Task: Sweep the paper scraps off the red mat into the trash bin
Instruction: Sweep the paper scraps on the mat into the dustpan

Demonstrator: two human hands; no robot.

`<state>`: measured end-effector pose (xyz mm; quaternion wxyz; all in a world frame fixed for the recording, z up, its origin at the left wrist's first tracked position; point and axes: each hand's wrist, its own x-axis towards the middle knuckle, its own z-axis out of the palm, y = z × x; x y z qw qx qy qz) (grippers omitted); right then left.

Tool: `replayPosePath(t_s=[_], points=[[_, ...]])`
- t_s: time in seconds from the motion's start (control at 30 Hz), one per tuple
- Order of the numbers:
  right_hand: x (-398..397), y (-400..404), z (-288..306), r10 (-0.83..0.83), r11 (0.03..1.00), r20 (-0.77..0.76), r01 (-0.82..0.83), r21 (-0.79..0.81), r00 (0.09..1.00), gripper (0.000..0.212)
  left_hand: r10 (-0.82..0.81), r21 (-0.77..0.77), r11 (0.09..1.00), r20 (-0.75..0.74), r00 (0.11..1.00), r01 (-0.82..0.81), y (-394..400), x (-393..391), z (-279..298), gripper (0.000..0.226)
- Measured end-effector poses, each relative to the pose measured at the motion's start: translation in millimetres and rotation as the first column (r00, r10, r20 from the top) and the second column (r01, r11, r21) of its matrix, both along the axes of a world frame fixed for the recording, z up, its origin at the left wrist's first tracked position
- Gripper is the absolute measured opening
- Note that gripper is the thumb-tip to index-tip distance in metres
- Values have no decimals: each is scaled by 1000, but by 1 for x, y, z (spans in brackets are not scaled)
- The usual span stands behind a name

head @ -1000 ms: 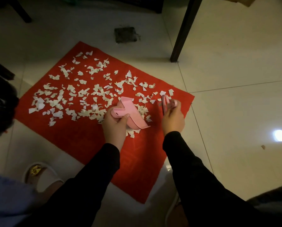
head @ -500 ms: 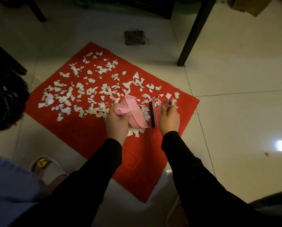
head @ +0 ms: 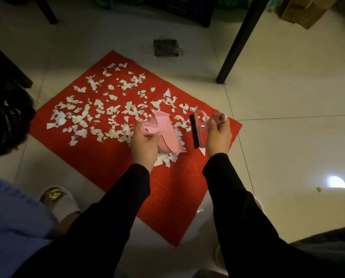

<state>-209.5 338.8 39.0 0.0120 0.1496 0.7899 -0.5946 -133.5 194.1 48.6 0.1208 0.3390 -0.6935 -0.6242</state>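
While paper scraps (head: 99,115) litter the red mat (head: 107,165), our left hand (head: 145,146) grips the pink dustpan (head: 165,135). Our right hand (head: 217,137) pinches the brush (head: 197,129) just beside it.

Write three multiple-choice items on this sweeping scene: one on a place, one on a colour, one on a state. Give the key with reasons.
1. Where do most paper scraps lie?
A. on the red mat
B. on the bare tiles
C. in the dustpan

2. What colour is the dustpan?
A. blue
B. pink
C. green

3. What does the right hand do?
A. hangs idle
B. presses flat on the mat
C. grips the brush

Key: 1 A, scraps are scattered across the mat; 2 B, the pan in the left hand is pink; 3 C, fingers curl round the brush handle.
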Motion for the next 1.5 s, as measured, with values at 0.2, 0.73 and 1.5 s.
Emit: replayPosePath(t_s=[0.2,0.73,1.5], points=[[-4,19,-11,10,995,-10,-9,101,1000,24,-12,-6,1000,-13,1000,12,16,-6,-3,27],[4,12,-49,141,842,92,-168,513,986,27,-75,-73,994,102,992,82,35,-31,-20,37],[-37,40,-43,61,936,-2,-56,348,998,45,-114,-31,993,57,992,115,36,-42,-17,27]])
